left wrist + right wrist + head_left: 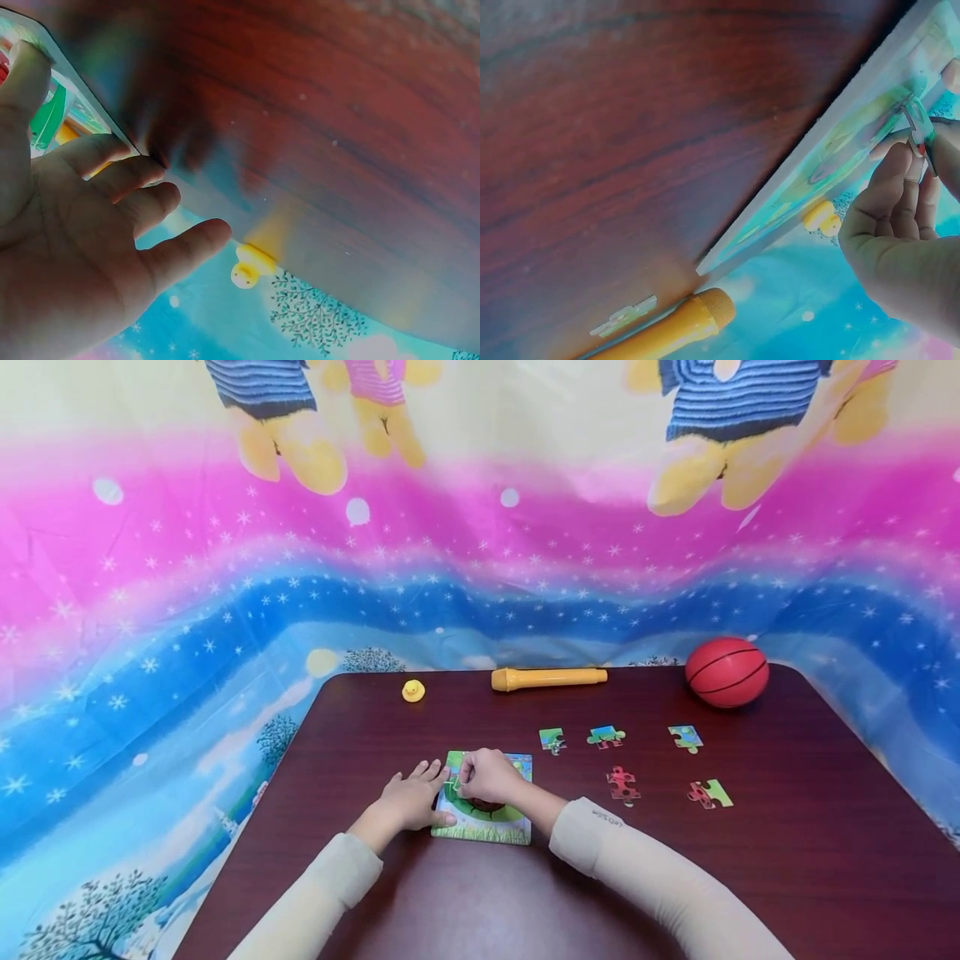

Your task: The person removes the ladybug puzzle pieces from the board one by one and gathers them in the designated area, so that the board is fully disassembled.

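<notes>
A square jigsaw board point(483, 833) with a green, grassy picture lies on the table. My right hand point(491, 777) is over its upper part and pinches a puzzle piece point(921, 127) between thumb and fingers; the right wrist view has the piece tilted against the board's surface. At the board's left side rests my left hand point(408, 802), fingers spread and fairly straight, with the thumb on the board. In the left wrist view that thumb point(26, 79) lies over the board's edge. Part of the picture is hidden under the right hand.
Several loose puzzle pieces point(623, 784) lie to the right of the board. Along the far edge are a small yellow duck point(413, 691), a yellow toy microphone point(551, 678) and a red ball point(727, 672). A printed cloth point(480, 552) hangs behind the dark table point(795, 860).
</notes>
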`<act>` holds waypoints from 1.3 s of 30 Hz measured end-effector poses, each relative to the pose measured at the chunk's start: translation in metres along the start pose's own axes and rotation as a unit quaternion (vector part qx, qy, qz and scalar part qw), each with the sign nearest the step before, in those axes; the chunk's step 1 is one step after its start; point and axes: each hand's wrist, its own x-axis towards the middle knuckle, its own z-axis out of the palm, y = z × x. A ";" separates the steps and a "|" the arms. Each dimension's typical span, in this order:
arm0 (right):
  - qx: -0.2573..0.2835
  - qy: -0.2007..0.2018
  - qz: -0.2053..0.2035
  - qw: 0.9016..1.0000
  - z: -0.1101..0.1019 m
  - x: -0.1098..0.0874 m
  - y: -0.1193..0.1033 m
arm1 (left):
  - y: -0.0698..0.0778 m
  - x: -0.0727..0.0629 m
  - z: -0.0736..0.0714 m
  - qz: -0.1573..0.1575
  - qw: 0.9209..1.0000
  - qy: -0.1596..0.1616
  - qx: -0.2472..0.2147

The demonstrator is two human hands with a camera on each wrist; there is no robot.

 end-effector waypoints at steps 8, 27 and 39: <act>0.002 0.000 -0.012 1.000 0.002 -0.002 0.004 | -0.001 0.000 0.006 -0.004 1.000 0.016 -0.025; 0.142 0.047 0.045 0.988 -0.033 -0.002 0.034 | 0.006 -0.002 0.013 -0.013 0.998 0.019 -0.053; 0.141 0.094 0.161 0.972 -0.092 -0.021 0.100 | 0.003 0.001 -0.001 -0.021 0.999 0.017 -0.041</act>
